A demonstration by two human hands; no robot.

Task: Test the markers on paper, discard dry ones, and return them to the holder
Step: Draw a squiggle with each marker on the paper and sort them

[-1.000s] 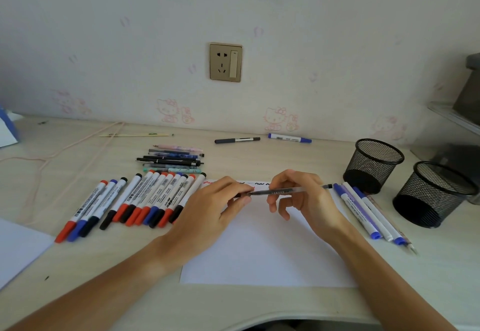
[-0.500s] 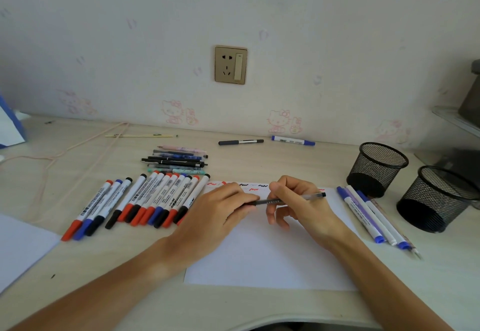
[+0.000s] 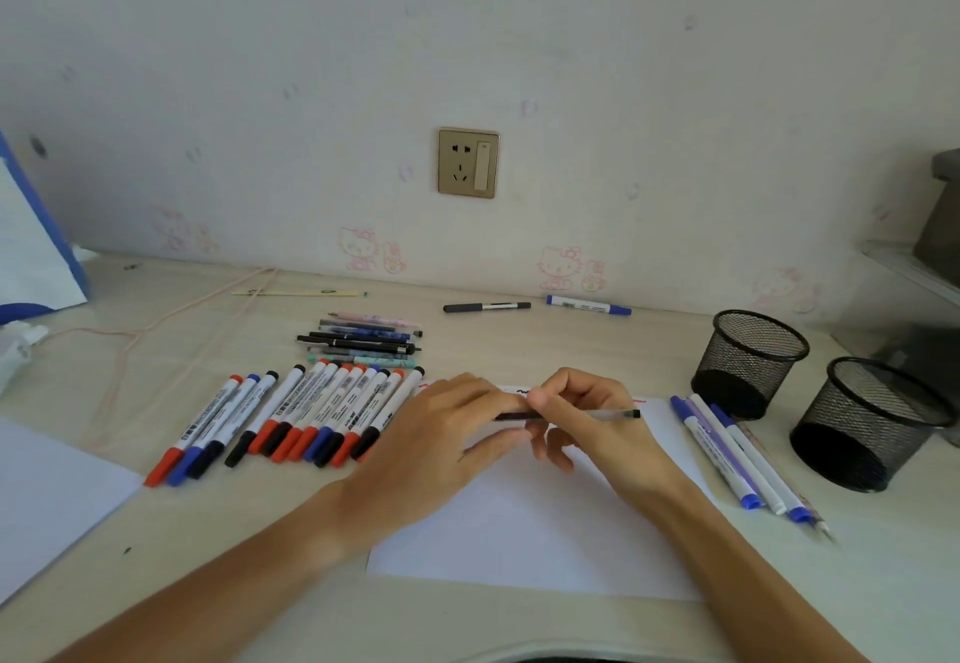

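A thin pen (image 3: 605,414) with a clear barrel and black ends lies level between my two hands above the white paper (image 3: 540,522). My right hand (image 3: 587,418) grips its barrel; my left hand (image 3: 447,433) pinches its dark left end, likely the cap. Small red and black scribbles show at the paper's top edge. A row of several red, blue and black markers (image 3: 311,413) lies left of the paper. A few blue and purple markers (image 3: 727,454) lie to its right. Two black mesh holders (image 3: 748,361) (image 3: 872,423) stand at the right.
A pile of thin pens (image 3: 363,340) lies behind the marker row. A black marker (image 3: 485,306) and a blue marker (image 3: 587,305) lie near the wall. A second sheet (image 3: 47,496) sits at the left, with a pink cord (image 3: 182,319) behind it.
The two hands have closed together along the pen, so less of its dark left part shows. The pen stays level over the paper's top.
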